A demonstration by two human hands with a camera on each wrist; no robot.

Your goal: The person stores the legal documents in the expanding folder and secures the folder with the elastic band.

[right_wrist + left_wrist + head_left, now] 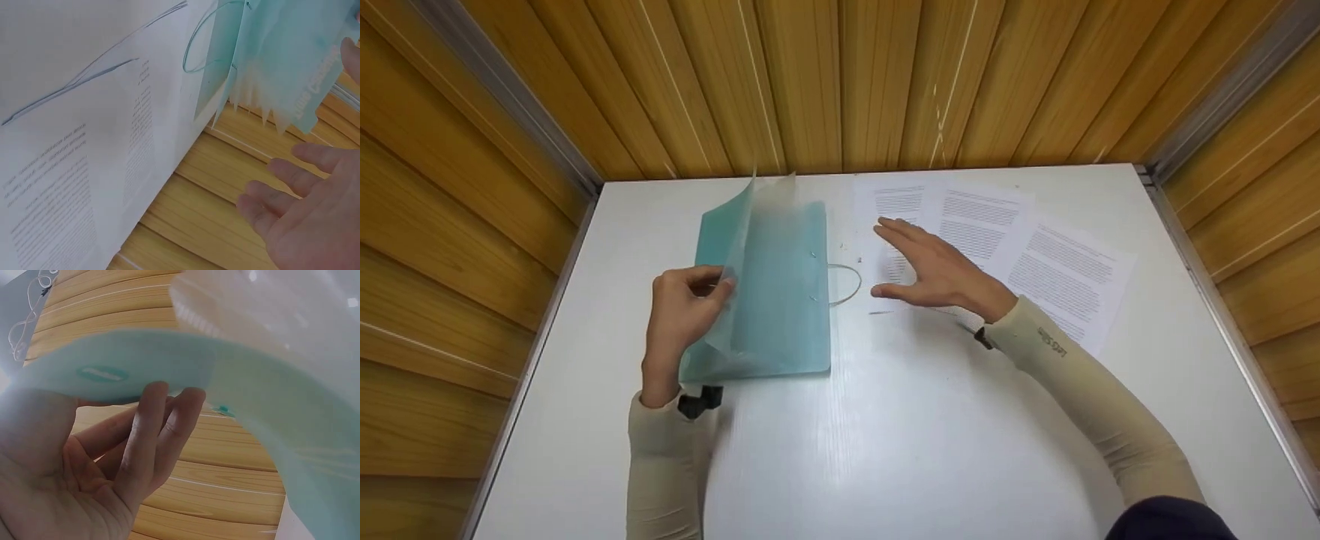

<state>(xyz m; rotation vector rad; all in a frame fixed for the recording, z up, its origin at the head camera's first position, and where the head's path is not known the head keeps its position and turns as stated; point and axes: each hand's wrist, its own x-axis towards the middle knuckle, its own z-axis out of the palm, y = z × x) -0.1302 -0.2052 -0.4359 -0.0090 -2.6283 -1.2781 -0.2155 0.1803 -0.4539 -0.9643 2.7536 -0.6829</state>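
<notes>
The left hand (pixel 682 307) reaches forward and pinches, between thumb and fingers, the lifted cover (pixel 723 211) of a teal plastic folder (pixel 791 322), which lies on the white table (pixel 885 450). The right hand (pixel 945 270) hovers apart, holding nothing, its fingers stretched and thumb spread. Inside the folder, translucent leaves (pixel 777 196) are raised; an elastic cord (pixel 860 282) loops from its edge. Farther, printed sheets (pixel 1061 274) lie before the slatted wall (pixel 877 82).
</notes>
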